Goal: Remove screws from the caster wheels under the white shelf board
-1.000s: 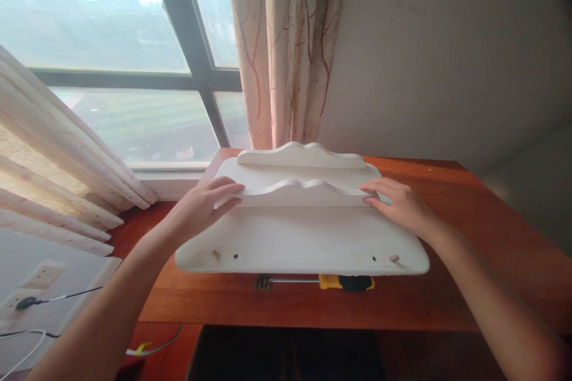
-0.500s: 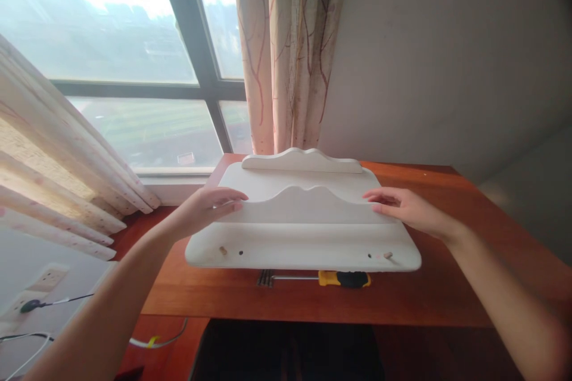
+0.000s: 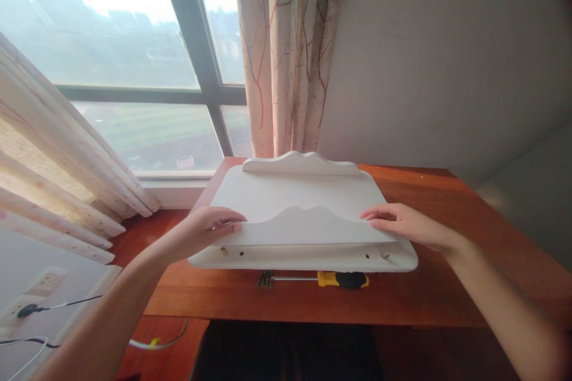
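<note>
A white wooden board (image 3: pixel 304 193) lies flat on a reddish wooden table (image 3: pixel 447 262). A wavy-topped white rail (image 3: pixel 300 164) stands along its far edge. A second wavy white rail (image 3: pixel 304 227) stands near the front edge. My left hand (image 3: pixel 203 231) grips its left end and my right hand (image 3: pixel 402 223) holds its right end, fingers pinched on it. Wooden dowels and small holes show in the board's front strip (image 3: pixel 232 253).
A screwdriver with a yellow and black handle (image 3: pixel 342 279) lies on the table just in front of the board. Patterned curtains (image 3: pixel 290 53) and a window stand behind. A wall socket with a plugged cable (image 3: pixel 27 308) is at the lower left.
Both hands have slid the second wavy rail toward me over the board, from its middle to just behind the front dowels. The view has also tilted slightly.
</note>
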Demonstrator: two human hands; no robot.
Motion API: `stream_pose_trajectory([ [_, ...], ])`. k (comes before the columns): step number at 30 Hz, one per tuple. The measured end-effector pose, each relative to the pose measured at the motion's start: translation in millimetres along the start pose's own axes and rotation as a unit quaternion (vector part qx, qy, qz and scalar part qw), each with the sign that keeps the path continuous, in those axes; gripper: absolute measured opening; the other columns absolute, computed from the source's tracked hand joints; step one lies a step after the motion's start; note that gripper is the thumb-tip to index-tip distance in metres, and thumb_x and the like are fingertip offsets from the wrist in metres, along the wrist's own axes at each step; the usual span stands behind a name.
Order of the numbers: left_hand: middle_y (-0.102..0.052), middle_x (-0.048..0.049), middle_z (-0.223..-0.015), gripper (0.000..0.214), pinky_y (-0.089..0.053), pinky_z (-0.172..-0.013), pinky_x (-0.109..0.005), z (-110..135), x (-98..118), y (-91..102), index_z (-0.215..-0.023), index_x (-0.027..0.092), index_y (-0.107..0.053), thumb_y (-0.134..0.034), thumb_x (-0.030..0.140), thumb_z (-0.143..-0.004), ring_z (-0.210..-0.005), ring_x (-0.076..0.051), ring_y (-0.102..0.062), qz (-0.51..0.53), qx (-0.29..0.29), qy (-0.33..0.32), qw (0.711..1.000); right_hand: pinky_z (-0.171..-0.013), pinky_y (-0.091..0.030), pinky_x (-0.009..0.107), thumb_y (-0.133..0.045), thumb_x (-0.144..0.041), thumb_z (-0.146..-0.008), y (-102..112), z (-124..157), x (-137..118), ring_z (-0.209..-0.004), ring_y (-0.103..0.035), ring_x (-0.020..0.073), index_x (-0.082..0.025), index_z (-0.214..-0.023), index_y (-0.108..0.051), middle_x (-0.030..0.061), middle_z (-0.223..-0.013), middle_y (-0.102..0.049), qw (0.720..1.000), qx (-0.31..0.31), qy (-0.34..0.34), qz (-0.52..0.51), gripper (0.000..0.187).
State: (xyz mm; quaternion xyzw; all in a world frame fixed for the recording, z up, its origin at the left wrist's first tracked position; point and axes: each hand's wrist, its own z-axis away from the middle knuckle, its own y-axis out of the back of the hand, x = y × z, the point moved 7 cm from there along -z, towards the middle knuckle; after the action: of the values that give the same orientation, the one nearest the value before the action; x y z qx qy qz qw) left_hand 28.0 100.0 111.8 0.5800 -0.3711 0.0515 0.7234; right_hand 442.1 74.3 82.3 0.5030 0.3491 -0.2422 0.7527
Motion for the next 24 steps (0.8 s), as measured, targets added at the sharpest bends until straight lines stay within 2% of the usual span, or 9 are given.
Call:
stream_pose_trajectory([
  [8,-0.081,-0.0055,-0.106,0.042,-0.056,-0.088,-0.029,2,-2,-0.4,-0.104,0.021,-0.081,-0.056,0.052,-0.09,-0.096,-0.026,-0.074,-0.007,0.014,-0.015,1.0,-0.103,-0.049,0.041,-0.066,-0.054,-0.088,0,4,-3,-0.123,-0.062,0.0336,-0.021,-0.115,-0.077,0.0083,-0.129,-0.073,1.0,-0.001,-0.006,0.008,0.044],
  [17,-0.081,-0.0046,-0.102,0.037,-0.058,-0.077,-0.025,3,-5,1.3,-0.103,0.023,-0.081,-0.058,0.05,-0.09,-0.088,-0.024,-0.075,0.015,0.016,-0.031,0.999,-0.102,-0.049,0.04,-0.066,-0.053,-0.089,-4,13,-2,-0.12,-0.064,0.0315,-0.022,-0.118,-0.077,0.0077,-0.127,-0.073,1.0,-0.016,-0.014,-0.012,0.044],
  [24,-0.081,-0.0042,-0.104,0.038,-0.057,-0.082,-0.026,3,-3,1.6,-0.103,0.024,-0.081,-0.059,0.052,-0.09,-0.093,-0.024,-0.074,0.01,0.012,-0.029,0.999,-0.101,-0.049,0.041,-0.067,-0.053,-0.088,-5,16,1,-0.117,-0.065,0.032,-0.021,-0.117,-0.077,0.0084,-0.125,-0.074,1.0,-0.014,-0.006,-0.014,0.044],
])
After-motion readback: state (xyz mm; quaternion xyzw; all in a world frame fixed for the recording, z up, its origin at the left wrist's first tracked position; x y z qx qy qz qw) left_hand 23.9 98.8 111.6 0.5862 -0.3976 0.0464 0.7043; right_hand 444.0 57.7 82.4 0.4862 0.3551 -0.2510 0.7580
